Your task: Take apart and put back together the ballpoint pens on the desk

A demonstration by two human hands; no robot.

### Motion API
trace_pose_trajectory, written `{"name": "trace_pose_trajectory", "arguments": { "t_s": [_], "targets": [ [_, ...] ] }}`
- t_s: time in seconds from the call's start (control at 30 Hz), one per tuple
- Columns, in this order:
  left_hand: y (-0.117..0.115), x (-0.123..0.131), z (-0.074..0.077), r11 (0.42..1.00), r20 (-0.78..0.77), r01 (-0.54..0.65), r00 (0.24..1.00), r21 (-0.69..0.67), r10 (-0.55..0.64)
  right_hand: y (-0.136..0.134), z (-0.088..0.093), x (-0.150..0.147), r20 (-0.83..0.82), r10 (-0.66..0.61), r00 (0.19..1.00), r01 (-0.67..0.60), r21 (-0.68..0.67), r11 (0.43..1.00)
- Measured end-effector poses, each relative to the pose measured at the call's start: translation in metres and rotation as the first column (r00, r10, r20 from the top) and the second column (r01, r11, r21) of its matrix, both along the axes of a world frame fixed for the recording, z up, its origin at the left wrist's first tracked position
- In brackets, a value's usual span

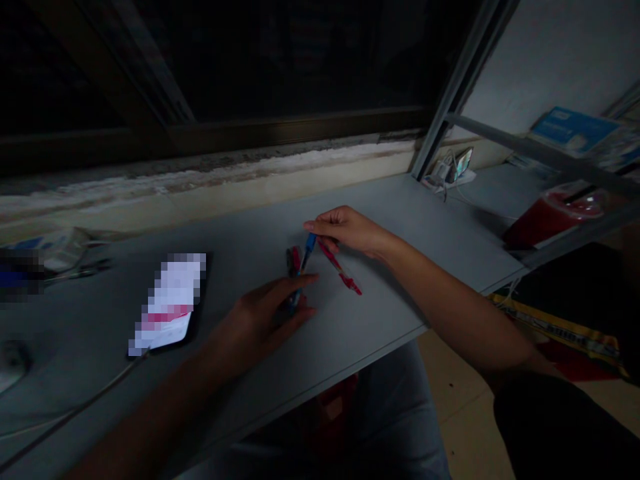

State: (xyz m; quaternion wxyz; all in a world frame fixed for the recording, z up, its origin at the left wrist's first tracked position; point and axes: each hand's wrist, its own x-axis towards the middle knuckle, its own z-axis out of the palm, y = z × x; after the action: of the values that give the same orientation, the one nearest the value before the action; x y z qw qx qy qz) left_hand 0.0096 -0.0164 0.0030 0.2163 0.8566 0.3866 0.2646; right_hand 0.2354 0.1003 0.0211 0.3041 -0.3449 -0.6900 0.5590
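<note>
My left hand [263, 317] rests on the grey table [390, 220], its fingers pinched round the lower end of a blue pen [303, 267]. My right hand [347, 229] pinches the pen's upper end, so both hands hold it. A red pen [340, 268] lies slanted on the table just under my right hand. Another small dark red piece [293, 259] lies beside the blue pen, to its left. The light is dim and fine detail is hard to see.
A phone [170, 303] with a lit screen lies left of my left hand, a cable [70, 413] running from it towards me. A red container [550, 213] and a blue box [575, 130] stand on shelves at the right. A charger [450, 173] sits at the back right.
</note>
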Motion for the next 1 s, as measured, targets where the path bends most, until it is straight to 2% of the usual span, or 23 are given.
{"name": "trace_pose_trajectory", "arguments": {
  "t_s": [0.13,0.23,0.43,0.67,1.0],
  "targets": [
    [-0.001,0.001,0.0,0.991,-0.035,0.136,0.99,-0.017,-0.137,-0.003,-0.008,-0.006,0.059,0.049,0.997,-0.048,-0.011,0.999],
    [-0.002,0.004,0.002,0.988,-0.039,0.15,0.988,-0.034,-0.151,-0.006,-0.01,-0.007,0.109,0.102,0.989,-0.101,-0.018,0.995],
    [-0.001,0.006,0.001,0.982,-0.029,0.168,0.985,-0.088,-0.171,-0.012,-0.003,-0.007,0.244,0.257,0.935,-0.235,-0.116,0.965],
    [-0.002,0.004,-0.002,0.981,-0.035,0.169,0.984,-0.096,-0.173,-0.015,0.007,-0.007,0.306,0.245,0.92,-0.219,-0.116,0.969],
    [-0.001,0.005,0.001,0.981,-0.036,0.189,0.981,-0.05,-0.191,-0.015,0.007,-0.006,0.292,0.249,0.924,-0.223,-0.119,0.968]
  ]
}}
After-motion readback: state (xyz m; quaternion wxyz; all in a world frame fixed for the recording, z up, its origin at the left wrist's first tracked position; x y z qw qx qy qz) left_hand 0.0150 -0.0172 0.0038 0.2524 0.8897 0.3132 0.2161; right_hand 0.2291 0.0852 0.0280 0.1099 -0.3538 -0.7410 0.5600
